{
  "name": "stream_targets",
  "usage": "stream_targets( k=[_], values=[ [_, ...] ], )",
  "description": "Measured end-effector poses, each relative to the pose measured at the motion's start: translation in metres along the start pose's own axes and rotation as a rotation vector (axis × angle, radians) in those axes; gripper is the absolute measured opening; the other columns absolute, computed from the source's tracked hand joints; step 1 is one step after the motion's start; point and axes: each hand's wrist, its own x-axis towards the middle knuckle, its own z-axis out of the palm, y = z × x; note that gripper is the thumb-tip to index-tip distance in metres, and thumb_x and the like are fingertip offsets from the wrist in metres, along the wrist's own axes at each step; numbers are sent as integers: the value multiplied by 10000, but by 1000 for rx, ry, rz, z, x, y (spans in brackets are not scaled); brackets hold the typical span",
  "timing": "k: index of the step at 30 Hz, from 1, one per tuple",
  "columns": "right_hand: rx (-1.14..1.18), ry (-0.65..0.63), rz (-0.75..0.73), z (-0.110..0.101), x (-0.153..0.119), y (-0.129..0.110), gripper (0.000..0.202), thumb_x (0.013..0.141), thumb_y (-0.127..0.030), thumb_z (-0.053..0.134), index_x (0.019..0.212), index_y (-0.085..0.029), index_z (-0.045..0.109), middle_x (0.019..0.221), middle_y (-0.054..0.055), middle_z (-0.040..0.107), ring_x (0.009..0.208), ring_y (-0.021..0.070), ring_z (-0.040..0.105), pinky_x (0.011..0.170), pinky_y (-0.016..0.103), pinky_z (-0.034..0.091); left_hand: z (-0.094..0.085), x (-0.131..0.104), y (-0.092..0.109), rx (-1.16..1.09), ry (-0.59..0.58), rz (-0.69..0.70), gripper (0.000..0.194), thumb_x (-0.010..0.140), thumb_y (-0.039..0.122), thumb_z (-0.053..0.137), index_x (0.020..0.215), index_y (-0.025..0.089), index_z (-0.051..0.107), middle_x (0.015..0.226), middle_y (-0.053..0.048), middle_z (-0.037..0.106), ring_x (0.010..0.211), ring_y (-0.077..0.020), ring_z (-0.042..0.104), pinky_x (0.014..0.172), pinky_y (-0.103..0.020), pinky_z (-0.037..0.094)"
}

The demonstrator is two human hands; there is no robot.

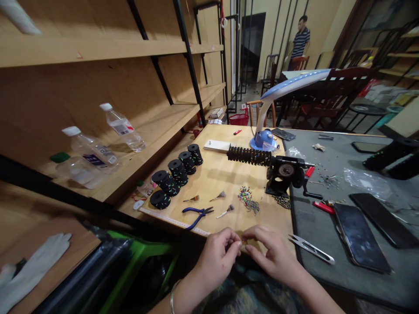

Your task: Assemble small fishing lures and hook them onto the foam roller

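Both hands meet at the table's near edge. My left hand has its thumb and forefinger pinched, and my right hand pinches close beside it; what lies between the fingertips is too small to name. Beyond them are a pile of coloured beads and small metal pieces. Blue-handled pliers lie to the left, near several small brushes or bristle bundles. A black hand-cranked winder carries a dark coiled roll. Several black spools stand along the left edge.
A blue lamp stands at the back. On the grey mat lie silver snips, phones and plastic bags. Wooden shelves with bottles line the left. A person stands far behind, near chairs.
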Motion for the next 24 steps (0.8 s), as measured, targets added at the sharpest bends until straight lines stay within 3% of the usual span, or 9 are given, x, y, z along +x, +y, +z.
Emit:
stream_targets(
  k=[5,12,24],
  values=[
    [-89,53,-22,11,2,4,161,915,-233,483,807,-194,596,734,49,643,691,169,592,611,259,441,3,1,-4,-24,1,-10,154,869,254,525,770,155,587,632,-8,620,489,-107,545,481,-199,403],
    [-263,25,-109,11,3,3,163,879,-192,458,766,-199,575,685,52,624,664,180,549,598,272,380,4,0,-6,5,-11,-2,133,867,227,513,769,159,572,639,-16,629,492,-113,549,486,-206,408],
    [-227,22,54,5,-6,15,172,897,-237,459,755,-205,551,695,38,618,663,177,554,614,277,405,1,1,-1,32,-9,-16,151,877,253,509,781,163,583,636,-10,616,515,-116,523,494,-207,391]
  ],
)
